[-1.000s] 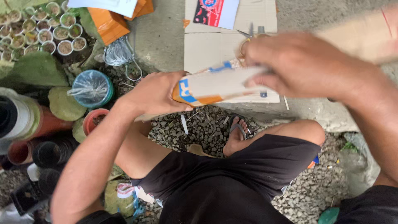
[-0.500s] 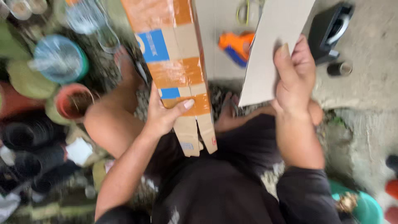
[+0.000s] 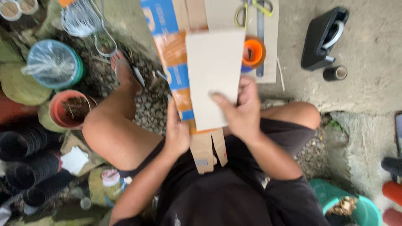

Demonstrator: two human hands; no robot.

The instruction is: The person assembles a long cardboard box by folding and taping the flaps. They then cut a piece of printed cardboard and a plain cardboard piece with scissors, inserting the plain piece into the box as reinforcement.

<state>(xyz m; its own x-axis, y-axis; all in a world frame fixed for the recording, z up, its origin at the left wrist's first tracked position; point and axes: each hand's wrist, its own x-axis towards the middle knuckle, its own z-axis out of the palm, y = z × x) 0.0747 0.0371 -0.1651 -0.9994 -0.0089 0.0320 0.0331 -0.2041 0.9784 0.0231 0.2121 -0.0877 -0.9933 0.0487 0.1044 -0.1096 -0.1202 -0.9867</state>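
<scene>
I sit on gravel with bare knees apart. My right hand (image 3: 242, 109) grips a plain grey cardboard sheet (image 3: 214, 73) and presses it flat on top of a long flattened box (image 3: 172, 54) printed in orange and blue. My left hand (image 3: 177, 133) holds the left edge of that box near its brown cut flaps (image 3: 209, 148), which rest over my lap. Beyond the sheet lie yellow-handled scissors (image 3: 250, 9) and an orange tape roll (image 3: 253, 52) on another piece of cardboard.
A black tape dispenser (image 3: 324, 37) and a small dark roll (image 3: 335, 73) sit on concrete at the right. Pots crowd the left: a terracotta one (image 3: 69, 109), a green one covered in plastic (image 3: 52, 62), black stacks (image 3: 25, 142). A teal tub (image 3: 349, 205) stands bottom right.
The grey sheet, held off to the right before, now lies over the printed box. My right hand moved left with it. The view shifted down and right.
</scene>
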